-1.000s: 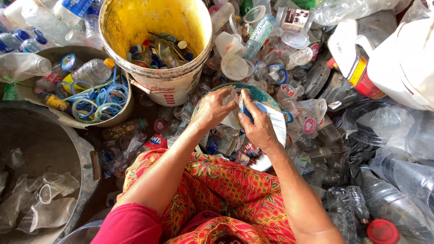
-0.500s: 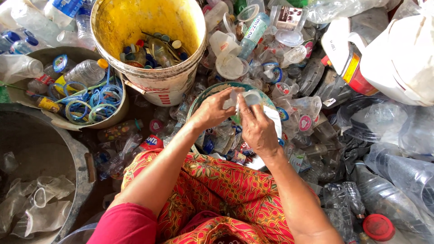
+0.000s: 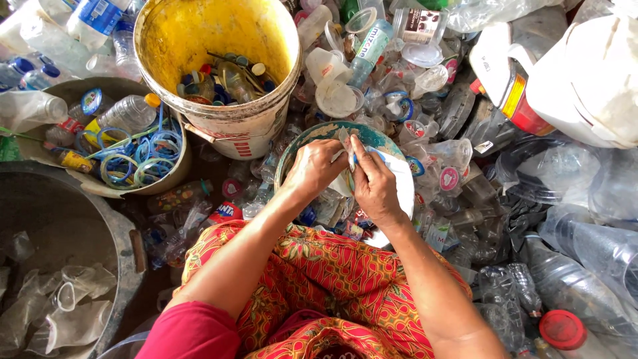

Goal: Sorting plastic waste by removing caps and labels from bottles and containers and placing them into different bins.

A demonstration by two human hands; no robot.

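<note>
Overhead, a seated person in a red patterned skirt (image 3: 319, 292) works amid a heap of clear plastic bottles (image 3: 571, 266) that fills the right side of the view. At far right lies a large white jug (image 3: 585, 73) with a red and yellow label. At lower left stands a grey tub (image 3: 126, 233) holding crumpled clear plastic. Above centre-left, a yellow bucket (image 3: 219, 33) contains bottle caps and small scraps; just to its left, a shallow basin (image 3: 176, 169) holds blue plastic rings and a few small bottles.

Directly in front of the knees sits a teal-rimmed bowl (image 3: 312, 136), just beside the bucket. Both hands meet over this bowl. The left hand (image 3: 316, 169) is curled, its fingers closed on a small clear plastic cup (image 3: 345, 179) with a blue-and-white rim. The right hand (image 3: 373, 186) lies against the same cup from the other side, forefinger extended along its top and the remaining fingers wrapped round it. The cup is thus held between the two hands, above the bowl's middle. How the cup is oriented cannot be told, since the fingers cover most of it.
</note>
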